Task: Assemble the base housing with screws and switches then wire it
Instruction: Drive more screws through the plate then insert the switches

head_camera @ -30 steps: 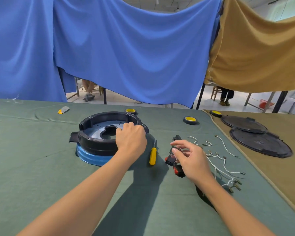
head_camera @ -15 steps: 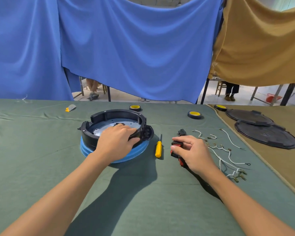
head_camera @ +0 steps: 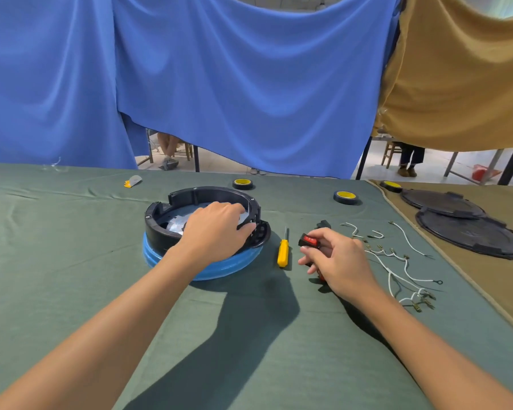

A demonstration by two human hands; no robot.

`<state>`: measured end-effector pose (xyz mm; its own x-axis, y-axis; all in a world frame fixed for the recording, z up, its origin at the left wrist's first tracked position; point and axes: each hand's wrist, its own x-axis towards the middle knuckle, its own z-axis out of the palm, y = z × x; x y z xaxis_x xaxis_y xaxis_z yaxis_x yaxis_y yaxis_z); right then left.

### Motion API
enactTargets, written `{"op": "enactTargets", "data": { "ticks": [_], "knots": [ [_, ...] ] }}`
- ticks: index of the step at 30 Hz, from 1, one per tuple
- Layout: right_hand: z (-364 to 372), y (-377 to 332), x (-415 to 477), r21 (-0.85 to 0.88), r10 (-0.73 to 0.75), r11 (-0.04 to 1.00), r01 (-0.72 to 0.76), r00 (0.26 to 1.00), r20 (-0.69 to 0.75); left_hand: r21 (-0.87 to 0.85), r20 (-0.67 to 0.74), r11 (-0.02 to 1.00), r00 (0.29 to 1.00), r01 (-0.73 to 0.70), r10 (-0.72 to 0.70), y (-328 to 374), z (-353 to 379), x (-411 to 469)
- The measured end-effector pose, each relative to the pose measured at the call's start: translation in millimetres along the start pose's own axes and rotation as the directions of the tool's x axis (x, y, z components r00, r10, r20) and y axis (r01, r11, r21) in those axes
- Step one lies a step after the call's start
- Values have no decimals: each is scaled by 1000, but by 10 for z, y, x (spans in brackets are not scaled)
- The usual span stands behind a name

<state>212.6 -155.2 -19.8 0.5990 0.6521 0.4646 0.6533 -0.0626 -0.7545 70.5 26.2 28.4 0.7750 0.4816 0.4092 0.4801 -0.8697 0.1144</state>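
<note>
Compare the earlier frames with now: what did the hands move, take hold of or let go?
The left hand shifted along the black housing to its near right side, keeping its grip; the housing seems turned on the blue ring. The right hand lifted a red switch from the pile and pinches it. Yellow screwdriver, white wires and tape rolls stayed put.

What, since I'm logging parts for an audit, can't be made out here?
Head view only:
- Housing: the left hand, gripping the rim, covers the near part of its floor.
- Switch: the right hand pinches it and hides its body and terminals.
- Red-black part under the right palm: mostly hidden, cannot identify.
- Wires: terminals too small to tell types.
</note>
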Motion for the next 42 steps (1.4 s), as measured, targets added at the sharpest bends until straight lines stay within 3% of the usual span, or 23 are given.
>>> {"op": "enactTargets", "data": {
  "ticks": [8, 11, 16, 20, 23, 26, 28, 32, 37, 42],
  "knots": [
    [-17, -31, -10, -14, -149, 989, 149, 989, -10, 52, 22, 984, 984, 173, -174, 290, 236, 306],
    [-28, -48, -14, -97, -224, 970, 223, 975, 5, 136, 0, 983, 992, 125, -126, 265, 291, 286],
    [-14, -75, -28, -93, -215, 973, 210, 976, -42, 171, 2, 985, 999, 31, -32, 138, 265, 237],
    [6, -91, -14, -92, -196, 978, 187, 975, -107, 40, 89, 995, 992, -91, 87, -84, 155, 157],
    [18, -62, -7, 20, -63, 998, 65, 994, -93, -56, 151, 988, 977, -141, 148, -147, 90, 126],
    [67, -93, -18, 238, 70, 970, -56, 996, -53, 155, 46, 954, 966, -258, 254, -154, 92, 73],
    [80, -137, -24, 387, 111, 917, -95, 994, -17, 273, -72, 926, 954, -261, 290, -98, 144, 18],
    [99, -203, -53, 512, 91, 851, -118, 993, 79, 293, -200, 935, 944, -199, 263, 72, 291, -61],
    [147, -173, -61, 424, 111, 896, -127, 992, 62, 288, -364, 945, 896, -153, 256, 65, 360, -129],
    [180, -206, -91, 135, 2, 991, 11, 995, -100, 247, -403, 960, 888, -128, 222, 77, 397, -168]
  ]
}}
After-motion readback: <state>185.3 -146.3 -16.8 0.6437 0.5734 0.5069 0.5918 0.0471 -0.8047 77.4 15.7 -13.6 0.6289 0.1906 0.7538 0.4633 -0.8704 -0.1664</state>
